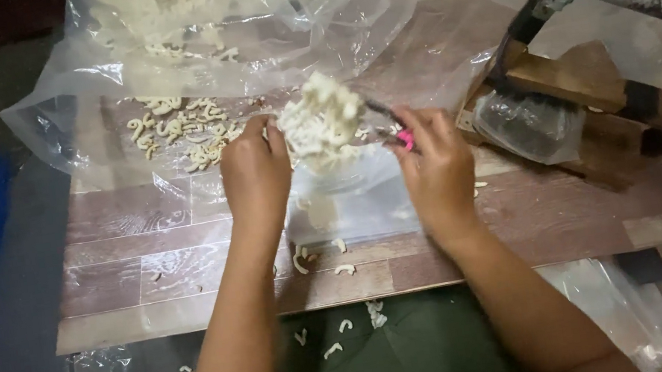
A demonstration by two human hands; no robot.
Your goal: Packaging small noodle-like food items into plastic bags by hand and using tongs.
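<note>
We are pinching the rim of a small clear plastic bag (350, 196) with our left hand (255, 177), fingers pressed together on its left edge. Our right hand (434, 167) is gripping the bag's right edge, and its fingers are also closing around a thin dark scoop with a pink handle end (405, 139). The scoop is carrying a heap of pale curly snack pieces (320, 118) just above the bag's open mouth, between our two hands.

The bag is hanging down in front of us over a brown wooden board with plank lines (142, 256). A few loose curly pieces (344, 269) are lying on the board under the bag, and more are sitting on our green lap.

Behind our hands, a big see-through plastic sheet (160, 72) is spreading over the board, with a pile of the same pale pieces (181, 134) resting on it. To the right, a wooden stand with a grey metal bar (592, 80) is sitting near the board.
</note>
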